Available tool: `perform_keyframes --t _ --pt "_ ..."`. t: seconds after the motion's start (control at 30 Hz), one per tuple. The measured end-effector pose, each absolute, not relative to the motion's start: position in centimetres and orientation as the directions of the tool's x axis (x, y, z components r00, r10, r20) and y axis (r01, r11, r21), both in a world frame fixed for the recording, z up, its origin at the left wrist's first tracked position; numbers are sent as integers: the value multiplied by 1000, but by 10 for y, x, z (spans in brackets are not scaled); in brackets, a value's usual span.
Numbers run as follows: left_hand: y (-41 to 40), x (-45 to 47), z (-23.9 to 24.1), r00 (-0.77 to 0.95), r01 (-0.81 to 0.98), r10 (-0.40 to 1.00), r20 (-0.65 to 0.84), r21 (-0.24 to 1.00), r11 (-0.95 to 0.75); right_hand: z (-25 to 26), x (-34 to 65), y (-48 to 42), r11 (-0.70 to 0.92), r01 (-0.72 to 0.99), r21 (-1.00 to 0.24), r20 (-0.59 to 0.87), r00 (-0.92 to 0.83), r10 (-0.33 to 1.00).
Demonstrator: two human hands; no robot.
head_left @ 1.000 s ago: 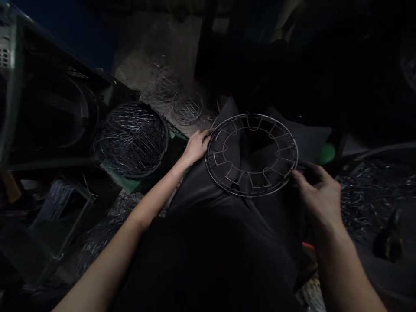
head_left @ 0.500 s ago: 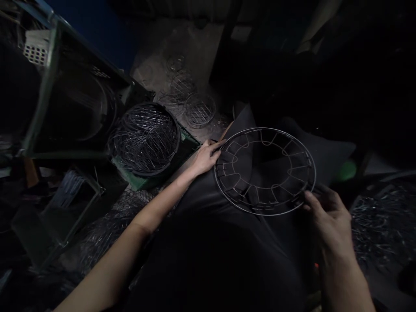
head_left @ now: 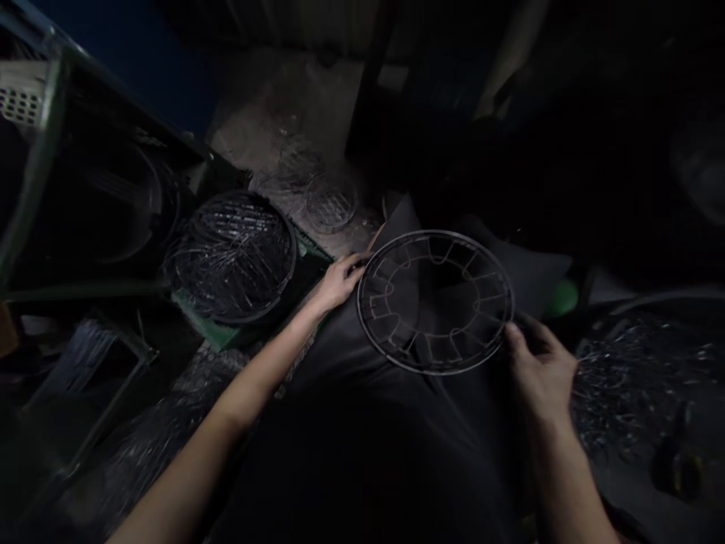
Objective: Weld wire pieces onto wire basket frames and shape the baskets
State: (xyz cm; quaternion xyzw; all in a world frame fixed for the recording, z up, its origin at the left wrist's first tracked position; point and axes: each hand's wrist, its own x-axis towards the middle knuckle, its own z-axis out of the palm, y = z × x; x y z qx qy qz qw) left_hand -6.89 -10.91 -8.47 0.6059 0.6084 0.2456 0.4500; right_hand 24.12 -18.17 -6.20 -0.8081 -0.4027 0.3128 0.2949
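A round wire frame (head_left: 436, 372) hangs over my dark-clothed lap. Thin metal hoops form its rim, and bent wire loops point inward around an open centre. My left hand (head_left: 338, 282) is closed at the rim's left side, with its fingertips partly hidden in shadow. On the lower right of the rim, my right hand (head_left: 541, 366) grips with the thumb on top; its other fingers are dark and partly out of sight behind the rim. The frame is slightly tilted and held from both sides.
Left of my left arm, a round basin (head_left: 293, 261) heaped with dark wire pieces sits on a green crate (head_left: 207, 330). Wire rings (head_left: 331, 204) lie on the floor ahead. Another heap of wire pieces (head_left: 623, 378) is at my right. A green metal rack (head_left: 42, 162) stands far left.
The whole scene has shifted left in view as the camera turned. Both hands still hold the wire frame, which looks slightly smaller and a little blurred now.
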Motion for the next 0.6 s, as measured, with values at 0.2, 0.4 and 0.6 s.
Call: perform_keyframes --t 0.2,0.4,0.6 --pt "-93 -72 -91 184 273 922 -340 919 284 -59 239 -177 -570 530 -628 -298 513 805" --pt "-79 -69 -84 211 299 918 -337 916 268 -63 242 -176 -342 644 -685 -133 351 927" --pt "-79 -61 -83 154 208 918 -365 920 331 -67 253 -170 -262 755 -601 -128 233 964"
